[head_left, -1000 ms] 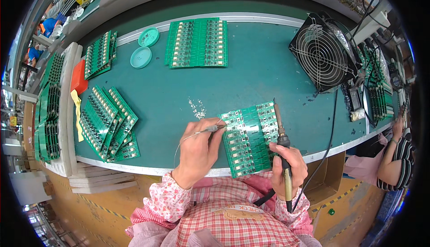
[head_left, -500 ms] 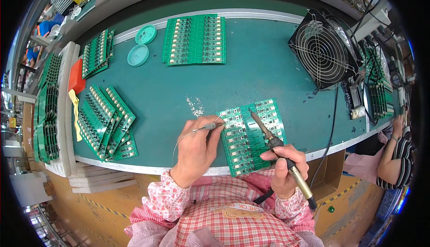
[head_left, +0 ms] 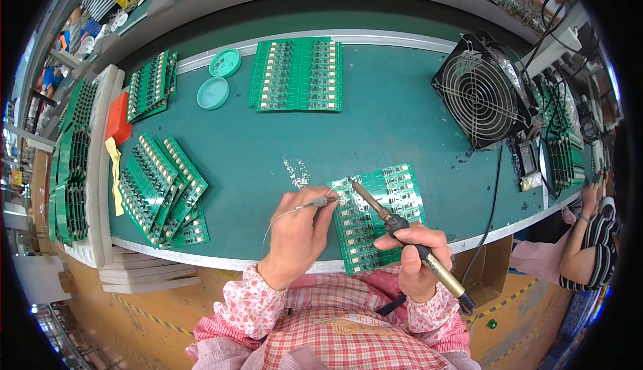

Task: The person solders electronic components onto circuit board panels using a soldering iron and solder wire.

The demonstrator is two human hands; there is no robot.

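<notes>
My right hand (head_left: 420, 253) grips a soldering iron (head_left: 429, 257) with a dark handle and brass-coloured end. Its tip meets the top left of a green circuit board panel (head_left: 375, 253), which lies on the mat close to the near edge. Closed at the panel's left side, my left hand (head_left: 297, 236) pinches a thin solder wire (head_left: 276, 218), with a small grey sleeve around it near the fingertips. The wire's end reaches toward the iron's tip; whether they touch is too small to tell. Small white parts (head_left: 295, 171) lie scattered beyond my left hand.
Stacked panels (head_left: 164, 189) lie at left, and another stack (head_left: 298, 75) at the back. Two round turquoise dishes (head_left: 213, 94) sit beside an orange-red box (head_left: 118, 118). A black fan (head_left: 479, 95) stands at right, its cable running down the mat. Another person's arm (head_left: 579, 236) shows far right.
The soldering iron's tip has moved left across the panel to its top left corner, near the solder wire. The whole view has shifted slightly, with the table lower in the picture.
</notes>
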